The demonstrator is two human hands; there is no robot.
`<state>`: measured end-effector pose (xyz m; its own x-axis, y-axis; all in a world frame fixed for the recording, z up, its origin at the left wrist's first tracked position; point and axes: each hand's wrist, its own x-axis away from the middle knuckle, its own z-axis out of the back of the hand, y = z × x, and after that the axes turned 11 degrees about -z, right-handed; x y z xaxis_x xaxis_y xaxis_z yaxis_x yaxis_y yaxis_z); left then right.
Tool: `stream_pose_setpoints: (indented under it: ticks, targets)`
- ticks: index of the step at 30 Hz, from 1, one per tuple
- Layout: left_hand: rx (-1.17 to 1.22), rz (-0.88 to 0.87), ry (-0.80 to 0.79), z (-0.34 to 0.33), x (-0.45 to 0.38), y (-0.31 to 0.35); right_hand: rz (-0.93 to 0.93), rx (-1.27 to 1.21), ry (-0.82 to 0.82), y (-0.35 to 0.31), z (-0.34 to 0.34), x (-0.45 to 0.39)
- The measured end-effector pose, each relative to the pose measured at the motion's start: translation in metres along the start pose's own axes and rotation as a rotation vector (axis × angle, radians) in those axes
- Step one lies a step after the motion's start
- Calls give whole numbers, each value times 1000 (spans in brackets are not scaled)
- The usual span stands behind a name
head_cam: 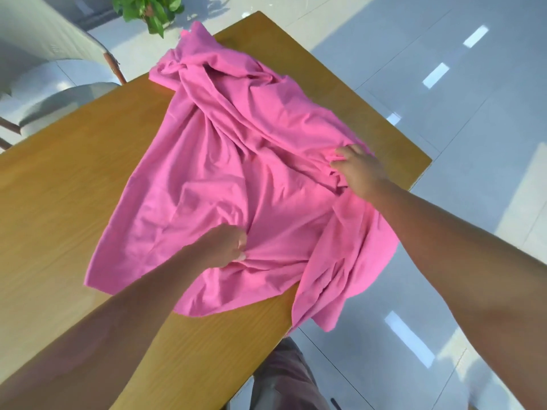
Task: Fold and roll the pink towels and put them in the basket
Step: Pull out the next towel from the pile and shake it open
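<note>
A large pink towel [225, 161] lies crumpled and partly spread across the wooden table [65, 179]. Its near right corner hangs over the table's edge. More pink cloth is bunched at the far end [189, 63]; whether that is a second towel I cannot tell. My left hand [225, 247] pinches a fold near the towel's near middle. My right hand [358, 167] grips a gathered bunch at the towel's right side, close to the table's right edge. No basket is in view.
A grey chair [50, 34] with brown legs stands at the far left of the table. A green leafy plant [148, 10] sits beyond the table's far corner. Glossy tiled floor [444, 93] lies to the right. My trouser leg [284, 377] shows below the near edge.
</note>
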<state>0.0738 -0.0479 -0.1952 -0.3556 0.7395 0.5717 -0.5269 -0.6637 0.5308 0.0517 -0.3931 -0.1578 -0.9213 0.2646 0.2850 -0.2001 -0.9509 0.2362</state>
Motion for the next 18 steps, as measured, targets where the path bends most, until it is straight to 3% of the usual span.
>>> stream_pose_setpoints:
  ticks: [6, 12, 15, 18]
  targets:
    - [186, 210, 459, 19, 38, -35, -39, 69, 19, 6, 29, 0]
    - [54, 466, 820, 55, 63, -63, -58, 66, 21, 11, 36, 3]
    - [52, 483, 883, 62, 59, -53, -113, 12, 85, 14, 33, 5]
    - [-3, 456, 844, 60, 41, -27, -138, -36, 85, 7, 27, 7]
